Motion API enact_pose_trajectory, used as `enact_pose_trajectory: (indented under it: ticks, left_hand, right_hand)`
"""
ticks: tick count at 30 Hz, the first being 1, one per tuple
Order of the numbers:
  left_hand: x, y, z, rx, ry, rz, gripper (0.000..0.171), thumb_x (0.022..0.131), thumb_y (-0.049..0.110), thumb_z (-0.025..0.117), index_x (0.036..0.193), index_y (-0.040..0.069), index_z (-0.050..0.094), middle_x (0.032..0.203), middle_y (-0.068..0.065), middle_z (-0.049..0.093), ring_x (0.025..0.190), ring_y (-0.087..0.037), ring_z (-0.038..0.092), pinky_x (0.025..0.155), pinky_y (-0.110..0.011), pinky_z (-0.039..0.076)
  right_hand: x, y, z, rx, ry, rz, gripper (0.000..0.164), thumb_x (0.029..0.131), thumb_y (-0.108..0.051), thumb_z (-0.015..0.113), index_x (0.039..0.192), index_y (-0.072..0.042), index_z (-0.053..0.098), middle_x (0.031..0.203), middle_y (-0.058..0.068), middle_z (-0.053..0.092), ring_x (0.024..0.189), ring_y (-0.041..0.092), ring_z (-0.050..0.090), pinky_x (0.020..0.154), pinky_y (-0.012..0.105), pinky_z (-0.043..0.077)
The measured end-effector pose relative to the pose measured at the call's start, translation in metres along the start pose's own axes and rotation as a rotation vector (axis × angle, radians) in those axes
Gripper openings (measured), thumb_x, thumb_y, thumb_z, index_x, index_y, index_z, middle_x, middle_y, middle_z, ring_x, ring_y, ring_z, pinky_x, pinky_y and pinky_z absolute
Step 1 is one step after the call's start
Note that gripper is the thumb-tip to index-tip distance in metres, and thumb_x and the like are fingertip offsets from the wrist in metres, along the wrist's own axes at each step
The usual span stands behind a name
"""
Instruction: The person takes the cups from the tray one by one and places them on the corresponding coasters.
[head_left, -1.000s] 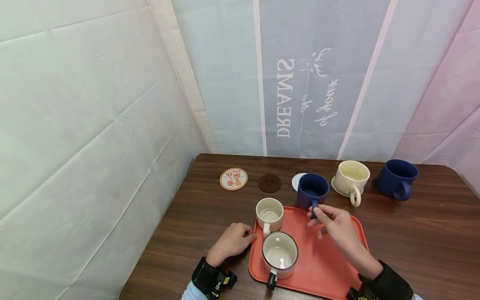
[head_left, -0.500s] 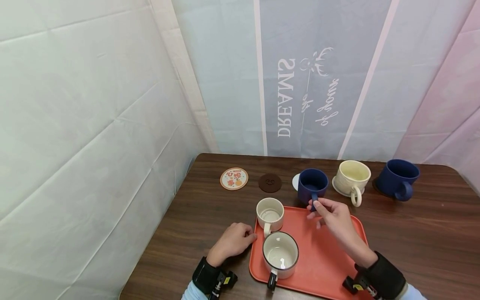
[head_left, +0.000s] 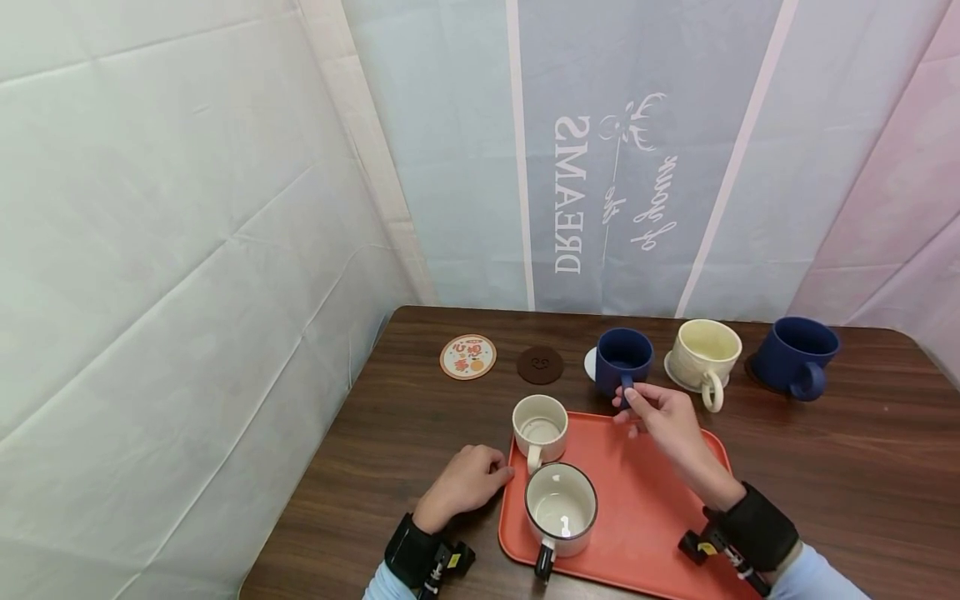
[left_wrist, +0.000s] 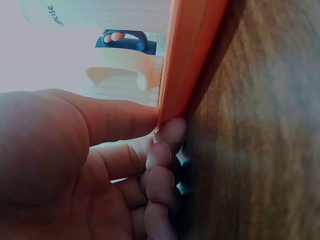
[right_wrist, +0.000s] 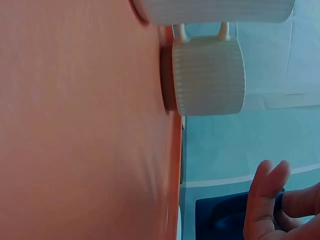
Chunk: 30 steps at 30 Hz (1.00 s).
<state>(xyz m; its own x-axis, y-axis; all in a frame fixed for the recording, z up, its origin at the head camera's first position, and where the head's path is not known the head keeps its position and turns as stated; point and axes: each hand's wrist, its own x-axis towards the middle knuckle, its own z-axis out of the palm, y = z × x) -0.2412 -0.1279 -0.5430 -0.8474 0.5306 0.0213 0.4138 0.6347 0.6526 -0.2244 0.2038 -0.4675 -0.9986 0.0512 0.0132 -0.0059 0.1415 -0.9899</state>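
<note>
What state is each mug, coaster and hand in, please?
Left hand, pinching tray
Right hand, pinching held mug
Held mug, upright
Front mug, upright
Cream mug, upright
Yellow mug, on pale coaster
Rightmost mug, on dark coaster
Printed coaster, bare
Brown coaster, bare
White coaster, partly hidden

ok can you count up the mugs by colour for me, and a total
Blue: 2 (held mug in the right hand's fingers, far-right mug)
Pale yellow: 1 (yellow mug)
Off-white: 2 (small mug and black-rimmed mug, both on the red tray)
Total: 5
</note>
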Motion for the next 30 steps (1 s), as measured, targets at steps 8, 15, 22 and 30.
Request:
enact_pose_trajectory:
  ticks: [8, 15, 22, 30]
  left_hand:
    - [0.000, -0.001, -0.002, 0.009, -0.001, 0.045, 0.040, 0.105, 0.028, 0.065, 0.067, 0.020, 0.056, 0.059, 0.011, 0.043, 0.053, -0.007, 0.044, 0.050, -0.025, 0.033]
    - [0.010, -0.023, 0.010, 0.024, -0.008, 0.000, 0.041, 0.103, 0.031, 0.067, 0.064, 0.025, 0.055, 0.056, 0.013, 0.043, 0.051, -0.006, 0.045, 0.049, -0.024, 0.033]
    - [0.006, -0.016, 0.008, 0.002, -0.013, 0.003, 0.042, 0.103, 0.034, 0.067, 0.064, 0.024, 0.055, 0.056, 0.011, 0.043, 0.050, -0.008, 0.044, 0.049, -0.025, 0.032]
    - [0.003, -0.009, 0.005, 0.002, 0.003, 0.018, 0.042, 0.104, 0.031, 0.066, 0.064, 0.023, 0.055, 0.056, 0.011, 0.042, 0.051, -0.007, 0.043, 0.050, -0.024, 0.032]
  right_hand:
    - [0.015, 0.000, 0.001, 0.000, -0.005, 0.018, 0.036, 0.113, -0.012, 0.051, 0.134, 0.016, 0.057, 0.116, 0.024, 0.068, 0.083, 0.012, 0.073, 0.073, 0.028, 0.059]
    - [0.026, 0.000, 0.000, -0.008, -0.018, 0.026, 0.038, 0.114, -0.013, 0.048, 0.137, 0.016, 0.055, 0.121, 0.028, 0.066, 0.085, 0.010, 0.072, 0.078, 0.026, 0.059]
    - [0.034, 0.004, 0.001, -0.007, -0.020, 0.031, 0.039, 0.114, -0.014, 0.048, 0.137, 0.017, 0.054, 0.123, 0.031, 0.065, 0.085, 0.010, 0.073, 0.079, 0.027, 0.059]
    - [0.044, 0.011, 0.001, 0.024, -0.025, 0.045, 0.039, 0.114, -0.013, 0.047, 0.137, 0.018, 0.053, 0.123, 0.032, 0.064, 0.084, 0.010, 0.073, 0.080, 0.027, 0.059]
